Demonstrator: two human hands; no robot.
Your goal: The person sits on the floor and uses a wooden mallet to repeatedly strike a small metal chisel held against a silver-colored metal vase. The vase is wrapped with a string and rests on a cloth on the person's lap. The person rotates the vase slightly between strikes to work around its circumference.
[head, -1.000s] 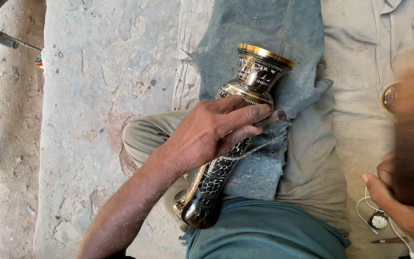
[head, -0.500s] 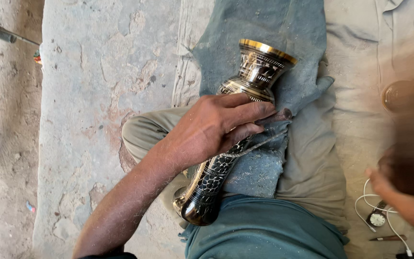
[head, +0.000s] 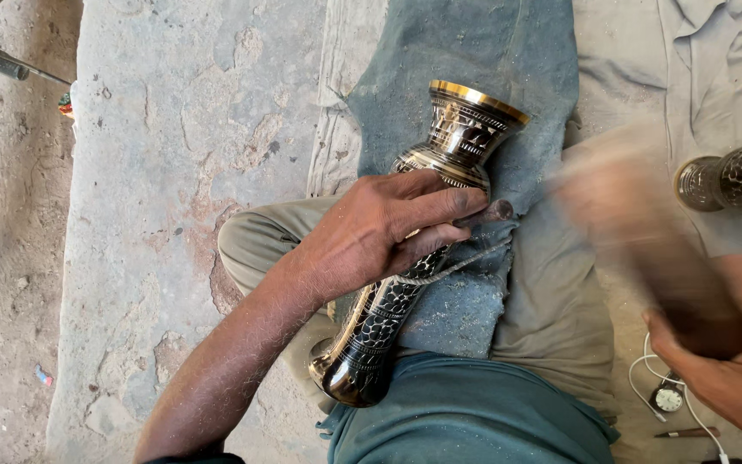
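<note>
A person seated on a concrete floor [head: 173, 172] steadies an engraved black-and-gold vase [head: 405, 258] across the lap at the centre of the frame. The left hand [head: 388, 228] lies over the vase's middle, its grip pressed around the body, fingers [head: 448, 206] reaching to the far side. The vase lies tilted, gold-rimmed mouth towards the upper right, base at the lower centre against a teal shirt [head: 474, 421]. Beneath it a dusty blue cloth [head: 474, 86] runs up to the top edge of the frame (its frayed hem hangs loose by the fingertips). The right hand [head: 723, 361] at the lower right grips a blurred brown object [head: 646, 232]; what it is cannot be told. A second dark vase [head: 732, 179] lies at the right edge. A small watch [head: 668, 398] and a white cord [head: 646, 365] sit near the bottom right. Bare concrete stretches open across the left half, meeting dirt at the left edge.
</note>
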